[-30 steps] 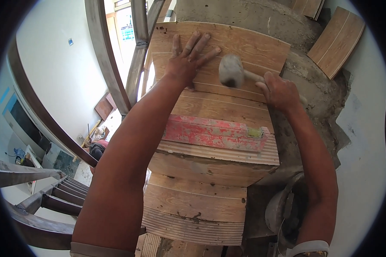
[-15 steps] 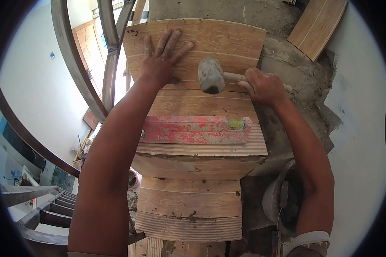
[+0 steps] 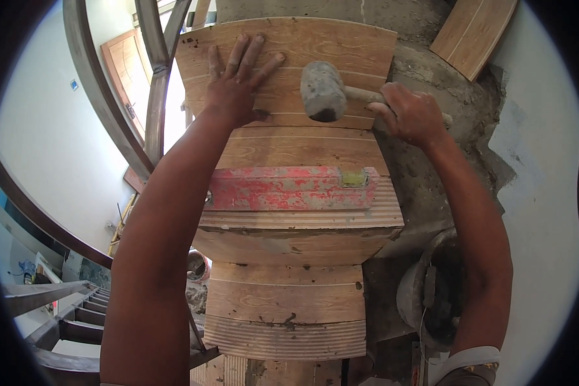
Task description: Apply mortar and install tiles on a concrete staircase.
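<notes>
My left hand (image 3: 233, 90) lies with fingers spread on a wood-look tile (image 3: 328, 45) standing at the back of the stair tread. In my right hand (image 3: 413, 114) is the handle of a mallet, my fingers wrapped round it. The mallet's cement-smeared head (image 3: 323, 91) points left, over the tile's lower right part; whether it touches the tile I cannot tell. Nearer me, a red spirit level (image 3: 276, 190) caked with dried cement lies across the tread (image 3: 302, 147), close to its ribbed front edge. My left forearm hides the level's left end.
A metal railing (image 3: 83, 64) curves along the left side. Another wood-look tile (image 3: 473, 38) leans at the upper right, by rough cement and a white wall (image 3: 537, 154). A dark bucket (image 3: 418, 299) stands beside my right forearm. Lower tiled steps (image 3: 283, 296) lie nearer me.
My right hand has moved slightly right with the mallet, and the mallet's head has shifted a little. My left hand stays spread on the tile. The whole view has shifted slightly.
</notes>
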Motion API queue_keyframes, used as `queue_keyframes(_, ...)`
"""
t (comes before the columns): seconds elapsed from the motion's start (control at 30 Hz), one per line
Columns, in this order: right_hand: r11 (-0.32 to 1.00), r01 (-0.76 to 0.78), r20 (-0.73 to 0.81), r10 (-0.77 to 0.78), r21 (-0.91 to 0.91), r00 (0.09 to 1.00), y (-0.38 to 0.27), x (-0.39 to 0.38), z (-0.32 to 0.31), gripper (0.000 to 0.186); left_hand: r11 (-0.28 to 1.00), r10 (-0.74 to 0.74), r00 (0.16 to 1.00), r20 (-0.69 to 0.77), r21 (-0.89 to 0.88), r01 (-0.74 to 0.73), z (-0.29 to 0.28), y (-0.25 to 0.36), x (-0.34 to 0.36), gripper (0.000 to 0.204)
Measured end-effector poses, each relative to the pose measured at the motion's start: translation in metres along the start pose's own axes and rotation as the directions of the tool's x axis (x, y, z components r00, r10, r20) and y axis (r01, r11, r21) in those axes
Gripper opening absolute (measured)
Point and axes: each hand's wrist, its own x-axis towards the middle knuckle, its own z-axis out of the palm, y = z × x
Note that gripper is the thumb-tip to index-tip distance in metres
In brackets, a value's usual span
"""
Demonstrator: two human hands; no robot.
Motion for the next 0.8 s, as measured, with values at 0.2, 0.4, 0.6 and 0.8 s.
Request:
queue_keyframes(0.2, 0.99, 0.116, -0.066, -0.111, 0.077, 0.992, 0.002, -0.01, -0.003, 0.038, 1.0, 0.003, 1.0, -0.019, 0.006, -0.002, -0.001, 0.001, -0.002, 0.124)
queue_keyframes(0.4, 1.0, 0.015, 0.064, -0.016, 0.011, 0.998, 0.0, -0.017, 0.018, 0.037, 1.0, -0.005, 1.0, -0.02, 0.011, 0.005, -0.007, 0.002, -0.001, 0.12)
queue_keyframes(0.6, 0.984, -0.18, 0.14, 0.178, 0.007, 0.974, -0.005, -0.007, 0.028, 0.039, 1.0, 0.028, 0.998, -0.065, 0.0, -0.028, 0.004, -0.002, -0.001, 0.122)
queue_keyframes(0.8, 0.997, -0.001, 0.016, 0.0, 0.079, 1.0, -0.016, -0.008, 0.006, 0.04, 0.999, 0.049, 0.992, -0.12, 0.014, -0.048, 0.007, -0.005, -0.004, 0.123)
